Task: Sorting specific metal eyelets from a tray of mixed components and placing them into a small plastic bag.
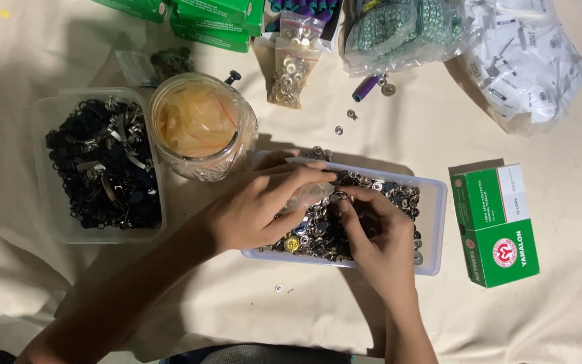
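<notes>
Both forearms come up from the bottom edge, nearest to me, and meet over a clear plastic tray (439, 222) full of small metal snap buttons (318, 232). My left hand (257, 205) lies across the tray's near-left part, fingers curled and pressed around a small clear plastic bag (306, 195) that it holds just above the buttons. My right hand (378, 236) sits inside the tray, thumb and fingertips pinched together right at the bag's mouth; whatever they pinch is too small for me to make out.

Left of the tray stands a glass jar (200, 128) with orange-tinted plastic inside, and beyond it a second clear tub (55, 168) holding dark clips and metal bits. To the right a green and white box (496, 226) rests on the cream cloth (237, 310) that covers the desk. Farther back I see a zip bag of silver rings (289, 64), more green boxes (210, 20), a bag of patterned ribbon (399, 30) and a white plastic bag (527, 61). A few loose buttons lie scattered on the cloth.
</notes>
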